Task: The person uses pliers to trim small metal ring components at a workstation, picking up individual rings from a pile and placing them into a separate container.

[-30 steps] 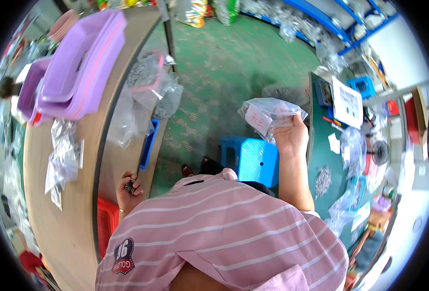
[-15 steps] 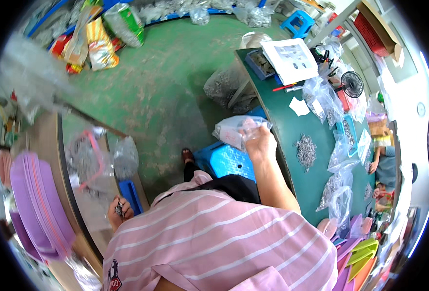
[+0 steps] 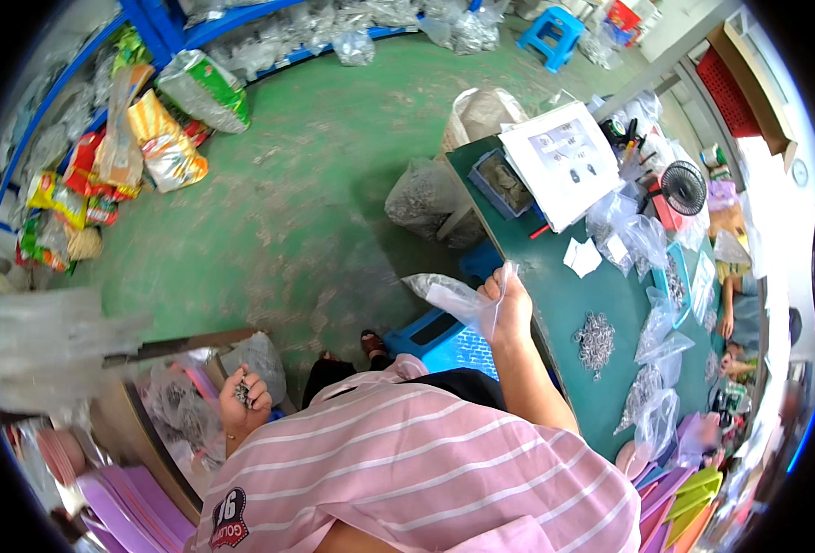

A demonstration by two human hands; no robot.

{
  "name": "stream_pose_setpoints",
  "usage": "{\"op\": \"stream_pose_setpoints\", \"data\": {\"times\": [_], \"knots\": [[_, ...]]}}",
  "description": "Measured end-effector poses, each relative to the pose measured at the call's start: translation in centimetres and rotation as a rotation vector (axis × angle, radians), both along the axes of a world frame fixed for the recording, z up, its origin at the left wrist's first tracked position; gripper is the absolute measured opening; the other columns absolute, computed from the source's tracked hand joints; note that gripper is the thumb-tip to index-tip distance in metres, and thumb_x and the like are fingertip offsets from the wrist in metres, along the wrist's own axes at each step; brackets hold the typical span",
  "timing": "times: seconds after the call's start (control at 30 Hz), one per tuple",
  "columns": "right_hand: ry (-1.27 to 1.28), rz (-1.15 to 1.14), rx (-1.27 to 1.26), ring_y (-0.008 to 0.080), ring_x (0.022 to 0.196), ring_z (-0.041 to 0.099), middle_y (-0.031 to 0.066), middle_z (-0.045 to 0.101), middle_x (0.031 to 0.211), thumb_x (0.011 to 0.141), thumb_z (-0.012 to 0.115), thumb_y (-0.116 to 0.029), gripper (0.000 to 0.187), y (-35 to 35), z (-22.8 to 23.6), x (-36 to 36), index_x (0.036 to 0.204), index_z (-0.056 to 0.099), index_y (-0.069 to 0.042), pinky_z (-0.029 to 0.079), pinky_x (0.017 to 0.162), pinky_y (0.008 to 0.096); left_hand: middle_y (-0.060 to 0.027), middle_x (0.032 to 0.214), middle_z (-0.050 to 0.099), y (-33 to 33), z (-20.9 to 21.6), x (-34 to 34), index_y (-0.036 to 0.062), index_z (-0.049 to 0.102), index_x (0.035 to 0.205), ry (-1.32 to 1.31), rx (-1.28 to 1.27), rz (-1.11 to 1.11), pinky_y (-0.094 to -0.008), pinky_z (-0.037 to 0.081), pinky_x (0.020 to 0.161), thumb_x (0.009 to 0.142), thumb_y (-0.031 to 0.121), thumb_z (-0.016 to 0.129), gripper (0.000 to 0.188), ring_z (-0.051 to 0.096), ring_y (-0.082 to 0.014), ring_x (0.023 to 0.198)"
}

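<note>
My right hand (image 3: 513, 311) is closed around the gathered mouth of a clear plastic bag (image 3: 458, 297). The bag hangs tilted to the left of the hand, beside the green table's edge and above a blue plastic stool (image 3: 467, 355); its contents are hard to make out. Low on the left, my left hand (image 3: 249, 410) curls around a clump of small silvery metal pieces (image 3: 242, 391). It is beside a side table where clear bags of metal parts (image 3: 172, 405) lie.
The green table (image 3: 555, 313) on the right carries a pile of metal pieces (image 3: 595, 343), an open binder (image 3: 560, 166), a small black fan (image 3: 683, 187) and several bags. Filled sacks (image 3: 426, 198) stand by its far leg. Blue shelving (image 3: 232, 28) is at the back. Another person's arm (image 3: 727, 309) shows at far right.
My left hand has risen away from the side table, still holding the metal pieces. My right hand has turned and closed on the bag's mouth. The whole view has swung leftward.
</note>
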State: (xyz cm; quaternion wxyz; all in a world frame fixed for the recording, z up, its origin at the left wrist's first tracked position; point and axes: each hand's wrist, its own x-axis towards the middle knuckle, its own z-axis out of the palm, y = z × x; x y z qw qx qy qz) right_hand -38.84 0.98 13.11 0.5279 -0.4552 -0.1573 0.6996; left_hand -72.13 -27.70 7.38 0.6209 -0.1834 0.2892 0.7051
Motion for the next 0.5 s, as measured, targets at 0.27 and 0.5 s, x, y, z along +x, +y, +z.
{"op": "stream_pose_setpoints", "data": {"times": [0.27,0.5], "knots": [[-0.013,-0.460,-0.050,0.0122,0.052,0.030,-0.0016,0.032,0.059,0.093,0.051,-0.028,0.031,1.7,0.2,1.2,0.069,0.041,-0.012,0.026,0.050,0.0276,-0.0014,0.069,0.052,13.3,-0.1,-5.9,0.0075,0.056,0.092,-0.115,-0.052,-0.185,-0.0234,0.036,0.039,0.086,0.013,0.053,0.009,0.047,-0.0108,0.052],[-0.103,-0.688,0.008,0.0194,0.074,0.037,0.0031,0.040,0.078,0.093,0.049,-0.037,0.030,3.7,-3.2,5.4,0.094,0.047,-0.007,0.037,0.077,0.0383,-0.0003,0.066,0.049,21.1,1.1,-10.2,0.0076,0.055,0.090,-0.077,-0.131,-0.192,-0.0225,0.034,0.038,0.084,0.013,0.055,0.009,0.046,-0.0101,0.051]]}}
